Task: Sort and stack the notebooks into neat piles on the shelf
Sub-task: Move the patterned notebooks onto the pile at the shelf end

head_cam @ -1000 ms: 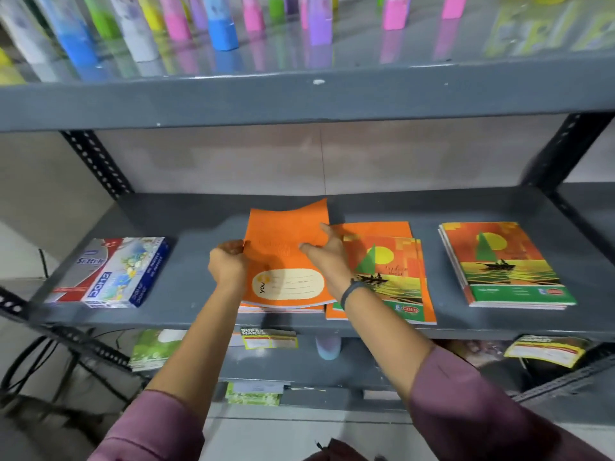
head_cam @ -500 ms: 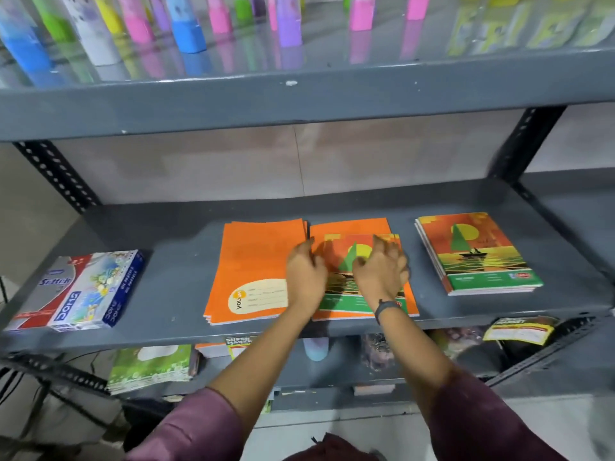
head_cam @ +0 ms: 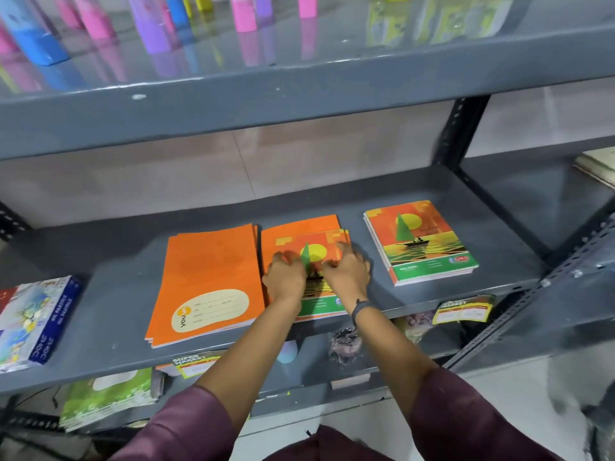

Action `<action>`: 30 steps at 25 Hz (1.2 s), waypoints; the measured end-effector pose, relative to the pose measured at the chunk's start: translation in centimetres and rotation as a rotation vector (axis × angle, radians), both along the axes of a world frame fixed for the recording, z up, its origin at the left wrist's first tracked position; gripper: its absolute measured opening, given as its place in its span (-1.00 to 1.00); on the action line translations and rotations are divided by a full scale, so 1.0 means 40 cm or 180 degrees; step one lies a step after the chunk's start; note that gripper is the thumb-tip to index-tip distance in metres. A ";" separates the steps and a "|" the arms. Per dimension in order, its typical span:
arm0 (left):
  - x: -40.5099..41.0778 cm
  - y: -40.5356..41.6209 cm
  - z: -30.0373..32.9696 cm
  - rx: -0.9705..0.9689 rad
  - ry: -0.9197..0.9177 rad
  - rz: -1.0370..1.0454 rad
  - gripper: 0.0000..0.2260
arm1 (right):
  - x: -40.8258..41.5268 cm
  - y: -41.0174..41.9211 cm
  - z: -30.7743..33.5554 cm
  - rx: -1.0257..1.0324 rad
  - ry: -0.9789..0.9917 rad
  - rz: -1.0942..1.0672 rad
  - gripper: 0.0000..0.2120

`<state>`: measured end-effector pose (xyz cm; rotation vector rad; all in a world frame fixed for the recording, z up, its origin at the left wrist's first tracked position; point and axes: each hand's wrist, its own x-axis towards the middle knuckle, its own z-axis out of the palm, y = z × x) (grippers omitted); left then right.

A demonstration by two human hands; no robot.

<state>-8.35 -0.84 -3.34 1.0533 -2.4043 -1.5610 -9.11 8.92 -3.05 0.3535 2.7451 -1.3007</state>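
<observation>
**Middle pile mixed: both hands on the boat-cover books**

Three piles lie on the grey shelf (head_cam: 109, 271). The left pile (head_cam: 206, 281), all plain orange covers, sits squared near the front edge. The right pile (head_cam: 421, 242), all boat-and-sun covers, stands apart and looks tidy. Between them the middle pile (head_cam: 299, 229) is mixed: boat-cover books lie on larger plain orange ones, whose top edge shows behind.

The left hand (head_cam: 286, 277) and right hand (head_cam: 347, 272) both rest on the boat covers, fingers bent and pressed down near the centre. Whether they pinch a cover or only press on it cannot be told; blur hides the fingertips.

The step in hand appears to be separating the boat-cover books from the orange ones beneath. The next move likely calls for gathering those books as one bundle, lifting them clear without dragging the orange ones, and setting them squarely on the right pile.

Writing: "you" reads on the left pile's label patch. A red badge on the right pile is too small to read. Yellow tags (head_cam: 462, 309) under the shelf edge read "MARKET". The box (head_cam: 36, 324) at far left carries print too blurred to read.
</observation>
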 end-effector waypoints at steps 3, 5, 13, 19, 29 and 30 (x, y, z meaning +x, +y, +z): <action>-0.001 0.039 0.021 0.0869 0.0346 0.0700 -0.65 | -0.023 0.023 0.025 0.0003 0.0058 0.0040 -0.45; -0.010 0.076 0.045 0.1416 0.0630 0.0827 -0.67 | -0.045 0.056 0.062 0.0113 0.0366 -0.0037 -0.48; -0.128 0.349 0.108 0.1528 0.0947 -0.0376 -0.70 | -0.149 0.361 0.118 0.0265 0.0555 -0.0743 -0.47; -0.122 0.396 0.051 0.0740 0.0503 -0.1137 -0.65 | -0.151 0.441 0.050 0.0479 0.0024 -0.0473 -0.45; -0.032 0.067 -0.007 -0.1163 -0.0030 -0.0154 -0.58 | -0.043 0.145 0.038 -0.0349 0.0059 0.1057 -0.48; -0.033 0.049 -0.006 -0.1193 -0.0187 -0.0127 -0.57 | -0.032 0.131 0.028 -0.0347 -0.0157 0.1088 -0.46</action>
